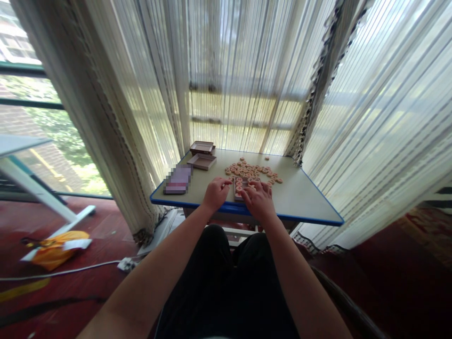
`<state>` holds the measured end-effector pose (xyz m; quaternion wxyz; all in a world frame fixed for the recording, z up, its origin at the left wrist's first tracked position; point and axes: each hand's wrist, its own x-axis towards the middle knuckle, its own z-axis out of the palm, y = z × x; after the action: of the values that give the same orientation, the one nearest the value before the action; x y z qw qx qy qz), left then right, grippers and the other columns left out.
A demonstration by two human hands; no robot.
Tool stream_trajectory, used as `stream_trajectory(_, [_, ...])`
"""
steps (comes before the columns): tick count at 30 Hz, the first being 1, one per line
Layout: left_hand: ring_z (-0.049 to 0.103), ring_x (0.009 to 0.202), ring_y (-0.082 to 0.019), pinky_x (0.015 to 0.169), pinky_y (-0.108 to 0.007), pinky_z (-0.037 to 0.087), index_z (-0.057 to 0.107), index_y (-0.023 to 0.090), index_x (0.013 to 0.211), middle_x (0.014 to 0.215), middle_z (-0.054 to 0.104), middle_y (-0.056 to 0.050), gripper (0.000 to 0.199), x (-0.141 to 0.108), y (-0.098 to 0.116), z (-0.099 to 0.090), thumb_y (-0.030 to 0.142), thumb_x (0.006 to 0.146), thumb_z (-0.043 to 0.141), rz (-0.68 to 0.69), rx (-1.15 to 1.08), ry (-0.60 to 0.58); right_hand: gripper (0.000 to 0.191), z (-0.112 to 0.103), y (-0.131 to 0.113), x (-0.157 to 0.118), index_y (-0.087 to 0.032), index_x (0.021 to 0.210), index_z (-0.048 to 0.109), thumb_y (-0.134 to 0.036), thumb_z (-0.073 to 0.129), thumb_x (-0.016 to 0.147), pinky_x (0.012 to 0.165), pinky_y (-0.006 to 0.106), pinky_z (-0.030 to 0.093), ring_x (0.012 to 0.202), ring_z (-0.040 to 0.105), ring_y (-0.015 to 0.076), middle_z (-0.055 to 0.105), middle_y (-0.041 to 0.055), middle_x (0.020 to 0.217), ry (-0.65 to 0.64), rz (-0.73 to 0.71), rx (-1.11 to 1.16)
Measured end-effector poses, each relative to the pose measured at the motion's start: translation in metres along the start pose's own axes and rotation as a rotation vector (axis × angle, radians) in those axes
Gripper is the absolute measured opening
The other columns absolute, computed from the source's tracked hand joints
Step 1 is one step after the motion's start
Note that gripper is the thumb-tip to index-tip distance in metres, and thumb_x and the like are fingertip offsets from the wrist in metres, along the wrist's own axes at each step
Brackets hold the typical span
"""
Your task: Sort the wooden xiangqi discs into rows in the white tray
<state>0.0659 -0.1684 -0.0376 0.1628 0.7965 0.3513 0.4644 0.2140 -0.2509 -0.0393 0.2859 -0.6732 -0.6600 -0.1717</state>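
A small box point(238, 197) with round, marked wooden pieces point(239, 181) inside lies near the table's front edge. Over its right part rests my right hand point(259, 197), fingers spread and touching the pieces; nothing is visibly gripped. Just left of the box is my left hand point(216, 194), its fingers curled together with the fingertips pointing at the box; whatever they hold, if anything, is too small to make out. Behind the box several more round pieces point(247, 169) are scattered in a loose pile.
Open shallow boxes point(203, 161) stand at the table's back left. A blurred purple flat item point(179, 180) lies at the left end of the table point(307, 202). Sheer curtains point(243, 61) hang behind. An orange bag point(56, 249) is on the floor at left.
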Motion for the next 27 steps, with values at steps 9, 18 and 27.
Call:
stream_trajectory(9, [0.055,0.064,-0.012,0.067,-0.024,0.045,0.065,0.014,0.08,0.081,0.065,-0.005,0.02,0.044,-0.011,0.002,0.015,0.07,0.047,-0.159,0.021,0.209,0.026,-0.023,0.019,0.048,-0.021,0.09,0.068,-0.035,0.048,0.08,0.084,0.035,0.034,0.087,0.052,0.0195,0.065,0.0051,0.089,0.006,-0.086,0.227])
stream_trajectory(18, [0.055,0.071,-0.014,0.072,-0.027,0.044,0.066,0.016,0.086,0.077,0.064,-0.004,0.025,0.13,-0.056,0.036,0.015,0.068,0.049,-0.097,0.164,-0.012,0.024,0.011,0.064,0.139,-0.02,0.087,0.068,-0.018,0.052,0.069,0.065,0.028,0.043,0.067,0.056,0.0147,0.067,0.0033,0.081,-0.291,-0.092,0.232])
stream_trajectory(27, [0.053,0.074,-0.015,0.075,-0.028,0.042,0.064,0.014,0.082,0.077,0.061,-0.005,0.022,0.173,-0.049,0.084,0.024,0.075,0.046,0.272,0.165,-0.209,0.02,0.033,0.128,0.139,-0.02,0.087,0.067,-0.019,0.054,0.072,0.075,0.03,0.04,0.078,0.053,0.0165,0.063,0.0031,0.082,-0.166,-0.043,0.196])
